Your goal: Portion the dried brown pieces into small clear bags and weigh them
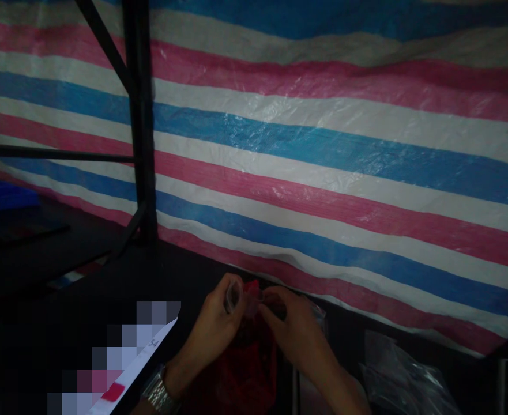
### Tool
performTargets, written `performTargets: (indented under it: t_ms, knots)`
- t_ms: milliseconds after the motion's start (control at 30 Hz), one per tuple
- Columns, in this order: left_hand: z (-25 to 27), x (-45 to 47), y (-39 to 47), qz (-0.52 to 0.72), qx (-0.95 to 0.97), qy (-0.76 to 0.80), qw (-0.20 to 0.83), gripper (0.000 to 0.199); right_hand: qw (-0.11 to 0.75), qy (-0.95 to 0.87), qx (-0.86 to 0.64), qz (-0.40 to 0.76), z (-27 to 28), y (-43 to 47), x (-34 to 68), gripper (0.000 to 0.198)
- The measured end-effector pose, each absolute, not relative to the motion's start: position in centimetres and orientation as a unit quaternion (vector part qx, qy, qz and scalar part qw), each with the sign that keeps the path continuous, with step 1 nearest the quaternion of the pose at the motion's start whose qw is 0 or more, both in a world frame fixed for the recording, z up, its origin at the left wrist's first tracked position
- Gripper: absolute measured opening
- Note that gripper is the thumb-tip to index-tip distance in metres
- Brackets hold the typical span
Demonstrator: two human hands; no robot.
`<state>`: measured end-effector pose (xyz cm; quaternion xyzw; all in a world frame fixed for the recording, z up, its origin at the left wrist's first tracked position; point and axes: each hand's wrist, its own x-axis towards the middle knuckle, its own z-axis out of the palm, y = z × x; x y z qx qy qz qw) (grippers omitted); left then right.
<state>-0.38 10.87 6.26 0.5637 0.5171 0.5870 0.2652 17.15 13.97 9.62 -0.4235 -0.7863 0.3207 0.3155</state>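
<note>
My left hand (pixel 221 314), with a metal-banded watch (pixel 157 389) on its wrist, pinches one side of what looks like a small clear plastic bag (pixel 234 294). Something red (pixel 252 288) shows at the bag, between both hands; its kind is too dark to make out. From the other side, my right hand (pixel 294 323) grips the same plastic with thumb and fingers. Just below the hands lies a dark red, crumpled bag or cloth (pixel 247 372), partly lost in shadow.
Several clear plastic bags (pixel 405 374) lie at the lower right. A lit screen (pixel 139 351), partly pixelated, is at the lower left. Behind the black table (pixel 184 262) hangs a striped tarp (pixel 323 173). A black metal post (pixel 141 121) stands left; a blue item (pixel 5 196) lies beyond it.
</note>
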Motion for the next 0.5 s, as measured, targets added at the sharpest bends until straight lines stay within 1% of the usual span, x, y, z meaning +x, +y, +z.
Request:
performTargets:
  t_ms: [167,200,267,333,400,467,500]
  knots:
    - [6.1,-0.6,11.0,0.589,0.570,0.506,0.269,0.012,0.225,-0.820,-0.445,0.281,9.5,14.0,18.2,0.015]
    - [6.1,-0.6,11.0,0.593,0.571,0.501,0.268,0.013,0.224,-0.825,-0.443,0.268,9.9,13.9,18.5,0.016]
    - [6.0,-0.4,10.8,0.601,0.573,0.488,0.267,0.013,0.250,-0.833,-0.423,0.256,11.0,13.3,18.8,0.022]
    - [5.7,-0.1,10.6,0.607,0.580,0.473,0.267,0.014,0.279,-0.834,-0.387,0.278,12.0,12.2,18.5,0.023]
    - [5.2,0.2,10.5,0.606,0.591,0.460,0.267,0.022,0.278,-0.829,-0.371,0.312,12.4,11.0,17.8,0.022]
    - [4.6,0.6,10.4,0.601,0.604,0.453,0.263,0.038,0.264,-0.825,-0.390,0.312,12.2,10.1,16.8,0.021]
    - [4.4,0.7,10.4,0.597,0.609,0.454,0.259,0.047,0.263,-0.823,-0.400,0.305,11.9,9.9,16.4,0.018]
